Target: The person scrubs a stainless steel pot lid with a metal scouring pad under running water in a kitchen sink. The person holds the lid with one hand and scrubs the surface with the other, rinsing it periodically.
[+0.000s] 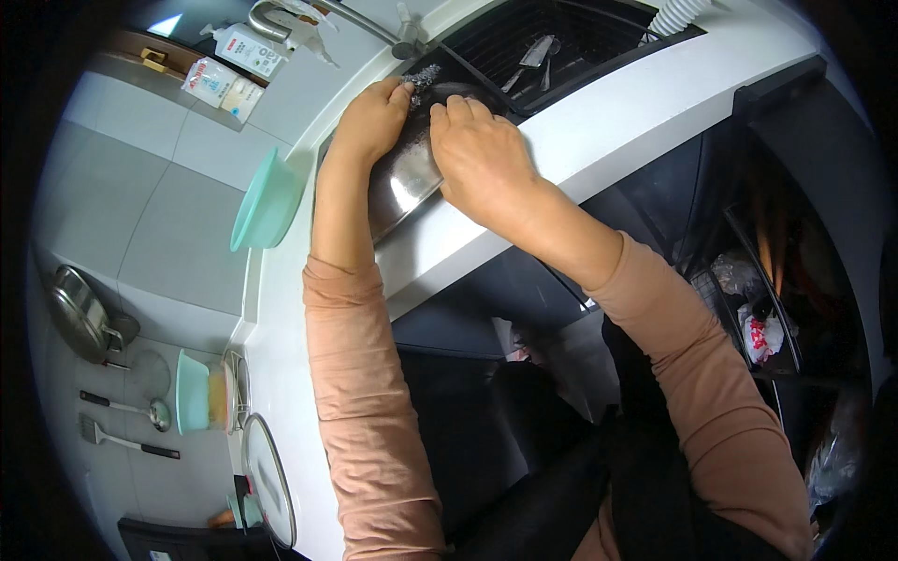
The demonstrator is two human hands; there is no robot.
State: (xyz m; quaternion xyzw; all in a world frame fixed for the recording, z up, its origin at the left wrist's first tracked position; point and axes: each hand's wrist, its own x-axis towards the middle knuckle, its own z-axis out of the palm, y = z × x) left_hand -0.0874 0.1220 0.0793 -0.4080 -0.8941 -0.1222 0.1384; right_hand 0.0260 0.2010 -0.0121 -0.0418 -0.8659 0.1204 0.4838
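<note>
A shiny metal pan (414, 172) is tilted over the black sink, close to the white counter edge. My left hand (375, 123) reaches to the pan's far left side, its thumb pressed on a grey steel wool scourer (423, 76). The other fingers of that hand are mostly hidden. On the pan's right side, my right hand (484, 151) is curled over the rim, with its fingertips out of sight behind the knuckles. Part of the pan lies hidden under both hands.
A black drainer basin (491, 52) holds metal utensils (537, 52). The faucet (403, 49) stands behind the sink. A mint-green basin (263, 203) leans against the tiled wall. Along the counter are a glass lid (269, 480) and another green bowl (193, 393). An open cabinet (765, 301) lies at right.
</note>
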